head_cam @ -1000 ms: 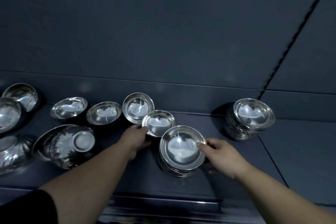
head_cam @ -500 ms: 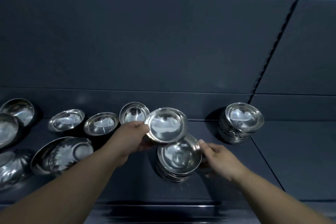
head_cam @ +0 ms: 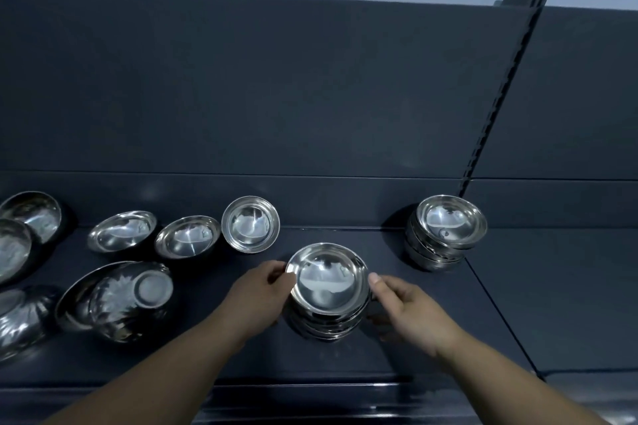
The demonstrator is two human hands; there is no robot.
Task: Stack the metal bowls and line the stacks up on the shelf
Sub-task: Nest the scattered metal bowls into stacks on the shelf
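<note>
A stack of small metal bowls (head_cam: 326, 321) stands in the middle of the dark shelf (head_cam: 431, 331). Its top bowl (head_cam: 327, 278) sits on it, with my left hand (head_cam: 262, 290) pinching the bowl's left rim. My right hand (head_cam: 404, 307) holds the stack's right side, thumb at the rim. A second stack (head_cam: 447, 231) stands at the back right against the wall. Three single bowls lie in a row at the back: one (head_cam: 121, 230), another (head_cam: 187, 241), and a third (head_cam: 250, 223) tilted up.
Larger bowls crowd the left: an upturned patterned bowl (head_cam: 134, 297) inside a wide one, and several more (head_cam: 27, 214) at the left edge. A slotted upright (head_cam: 497, 97) divides the back panel. The shelf's front lip runs just below my forearms.
My left hand lifted a single bowl from beside the stack, carried it right and set it on top. The right hand stayed at the stack's right side.
</note>
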